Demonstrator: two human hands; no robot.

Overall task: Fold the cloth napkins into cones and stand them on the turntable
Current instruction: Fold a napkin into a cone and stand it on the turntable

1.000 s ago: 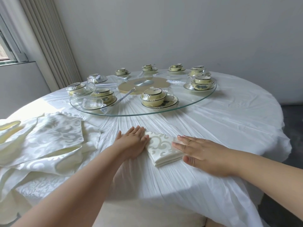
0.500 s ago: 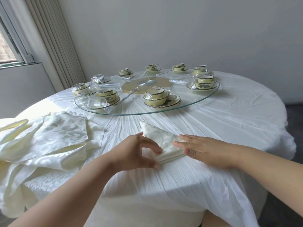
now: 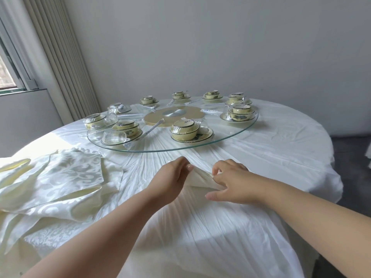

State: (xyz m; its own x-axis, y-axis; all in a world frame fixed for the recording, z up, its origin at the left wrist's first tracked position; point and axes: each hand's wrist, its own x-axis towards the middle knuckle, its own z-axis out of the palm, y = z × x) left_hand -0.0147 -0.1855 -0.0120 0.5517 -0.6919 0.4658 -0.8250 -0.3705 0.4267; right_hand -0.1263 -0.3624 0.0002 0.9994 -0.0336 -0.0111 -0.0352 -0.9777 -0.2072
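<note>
- Grey walls and a vertical blind (image 3: 66, 63) back a round desk (image 3: 281, 157) draped in pleated white cloth.
- Toward the desk's far edge sits a glass turntable (image 3: 236, 135) carrying film-wrapped bowl sets (image 3: 184, 131); no cone stands on it yet.
- Loose patterned napkins (image 3: 60, 177) lie heaped at the desk's left edge.
- Near the desk's front edge, the folded napkin (image 3: 200, 178) is lifted between both hands; it looks light, soft and limp, so I judge it is best held at folded edges and corners.
- Left hand (image 3: 170, 181) pinches its upper left part; right hand (image 3: 230, 185) grips its right edge.
- A label on the nearest bowl is too small to read.
</note>
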